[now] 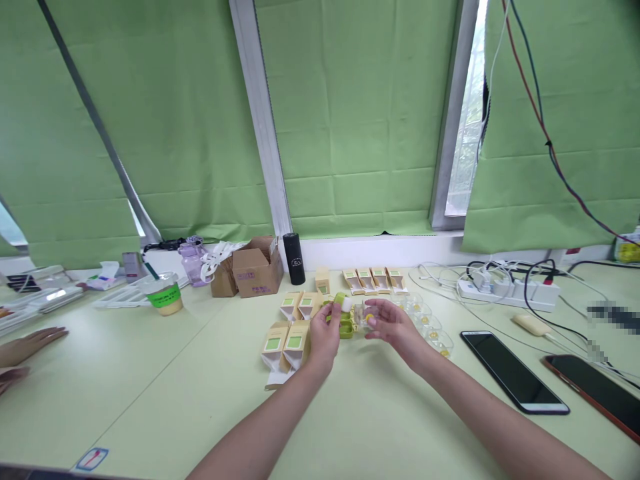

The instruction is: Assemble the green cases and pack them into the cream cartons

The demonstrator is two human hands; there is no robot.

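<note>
My left hand (324,333) is closed around a small green bottle with a white cap (344,312), held just above the table. My right hand (393,323) pinches a clear plastic tray with a yellow piece in it (369,315), right against the bottle. Small cream boxes with green labels (286,340) stand to the left of my hands, and more of them (374,280) stand in a row behind. A line of clear plastic trays with yellow pieces (433,328) runs off to the right of my right hand.
Two phones (513,370) (595,393) lie at the right, with a power strip and cables (507,292) behind. A brown carton (256,269), black cylinder (294,259), purple bottle (191,262) and green-banded cup (164,293) stand at the back. Another person's hand (27,343) rests at far left.
</note>
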